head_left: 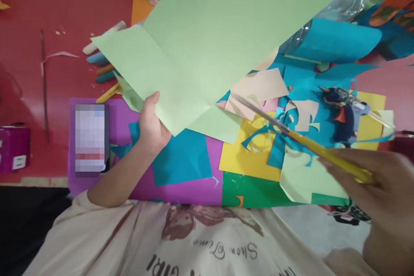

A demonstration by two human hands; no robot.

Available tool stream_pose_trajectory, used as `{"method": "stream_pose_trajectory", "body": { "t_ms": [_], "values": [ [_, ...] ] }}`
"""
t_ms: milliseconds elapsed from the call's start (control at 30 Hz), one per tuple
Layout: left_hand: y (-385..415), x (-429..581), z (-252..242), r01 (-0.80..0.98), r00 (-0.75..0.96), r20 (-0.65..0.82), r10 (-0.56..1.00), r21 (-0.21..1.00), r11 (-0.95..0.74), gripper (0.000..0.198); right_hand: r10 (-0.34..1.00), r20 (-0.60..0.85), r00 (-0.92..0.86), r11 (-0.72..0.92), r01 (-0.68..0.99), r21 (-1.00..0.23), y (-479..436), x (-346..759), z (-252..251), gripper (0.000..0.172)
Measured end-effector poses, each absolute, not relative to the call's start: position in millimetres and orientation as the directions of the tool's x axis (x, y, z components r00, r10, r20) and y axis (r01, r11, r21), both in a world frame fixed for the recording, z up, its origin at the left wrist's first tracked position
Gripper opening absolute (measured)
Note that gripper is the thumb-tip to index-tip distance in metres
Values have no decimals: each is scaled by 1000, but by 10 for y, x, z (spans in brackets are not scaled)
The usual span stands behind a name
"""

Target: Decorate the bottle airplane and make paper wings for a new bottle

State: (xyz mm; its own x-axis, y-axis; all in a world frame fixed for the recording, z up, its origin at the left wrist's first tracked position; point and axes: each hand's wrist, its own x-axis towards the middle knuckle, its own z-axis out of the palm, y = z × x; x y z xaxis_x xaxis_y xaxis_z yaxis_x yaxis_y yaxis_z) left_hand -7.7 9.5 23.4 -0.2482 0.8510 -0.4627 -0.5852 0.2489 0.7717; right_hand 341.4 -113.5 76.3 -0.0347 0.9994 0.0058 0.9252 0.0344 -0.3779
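A large light green paper sheet (233, 21) is raised in front of me, with a partly cut, bent flap at its lower left. My left hand (153, 127) grips this flap near its bottom corner, thumb on top and fingers hidden behind. On the right, my right hand (378, 181), blurred by motion, is closed around the yellow handles of a pair of scissors (310, 142). Their metal blades point left toward the sheet's lower edge; whether they touch it I cannot tell. Below lies a blue paper piece (181, 159) on purple paper (190, 192).
At left a phone (90, 138) rests on purple paper, near several markers (108, 92). Paper scraps (258, 88) cover the right side, beside a dark blue glue gun (347, 116). Blue rolled paper (343, 41) and clear plastic (343, 2) lie behind.
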Motion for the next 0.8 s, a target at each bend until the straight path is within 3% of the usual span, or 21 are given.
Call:
{"method": "stream_pose_trajectory", "body": {
  "t_ms": [67,133,200,300,367,467,500,667,800],
  "values": [
    [97,-96,236,-580,-246,-439,864,781,231,32,965,126,-230,262,875,-407,-1133,3122,746,10],
    [102,-110,237,-583,-240,-434,869,780,228,33,893,152,-424,449,814,-368,-1158,2856,729,15],
    [105,-117,239,-581,-235,-425,874,783,225,33,866,89,-492,491,802,-342,-1198,2702,706,11],
    [98,-113,246,-576,-221,-426,877,783,235,33,852,-22,-523,472,787,-398,-1191,2692,651,13],
    [89,-105,252,-577,-218,-438,872,779,246,32,881,21,-472,442,807,-392,-1100,2750,592,19],
    [78,-96,251,-575,-218,-449,866,777,258,30,945,176,-274,313,915,-254,-867,2795,469,36],
    [76,-95,247,-572,-217,-450,866,777,261,30,959,148,-243,274,928,-251,-784,2792,427,38],
    [89,-101,227,-571,-214,-446,869,779,260,30,997,-43,-69,35,839,-543,-444,2805,323,23],
    [97,-94,239,-586,-219,-467,857,765,267,26,958,120,261,-127,760,-638,-251,2913,380,19]
  ]
}}
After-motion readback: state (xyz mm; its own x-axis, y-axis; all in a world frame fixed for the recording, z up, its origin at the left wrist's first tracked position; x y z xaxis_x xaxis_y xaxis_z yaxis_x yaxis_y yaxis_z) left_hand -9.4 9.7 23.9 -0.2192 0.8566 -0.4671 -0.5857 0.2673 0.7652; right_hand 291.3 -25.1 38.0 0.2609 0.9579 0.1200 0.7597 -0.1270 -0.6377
